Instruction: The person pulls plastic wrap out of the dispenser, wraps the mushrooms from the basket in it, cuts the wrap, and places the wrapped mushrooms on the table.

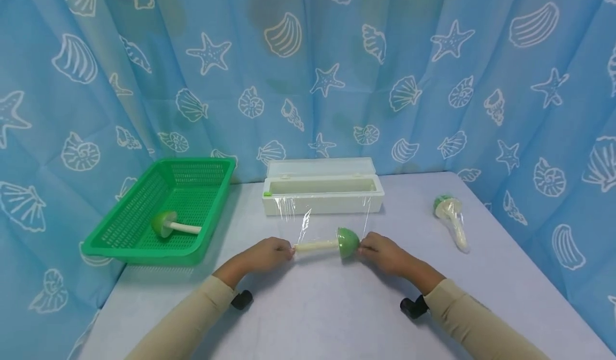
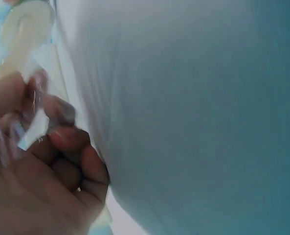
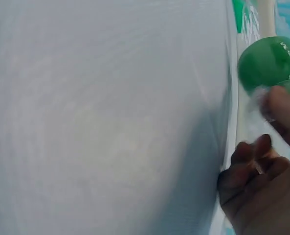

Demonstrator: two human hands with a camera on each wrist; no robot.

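A toy mushroom (image 1: 347, 242) with a green cap and pale stem lies sideways between the hands, in clear plastic wrap (image 1: 315, 221) that stretches back to a white dispenser box (image 1: 324, 204). At the stem end, the left hand (image 1: 267, 254) pinches the film; the left wrist view shows clear wrap (image 2: 34, 98) between thumb and fingers. Beside the cap, the right hand (image 1: 385, 254) pinches gathered film. In the right wrist view the thumb presses on that wrap next to the green cap (image 3: 267, 63), with the other fingers curled below.
To the left stands a green basket (image 1: 144, 254) with another mushroom (image 1: 166, 224) inside. A mushroom wrapped in film (image 1: 452, 220) lies on the table's right side. The dispenser's clear lid (image 1: 320, 167) stands raised. A blue shell-print curtain (image 1: 308, 82) hangs behind the white table (image 1: 327, 317).
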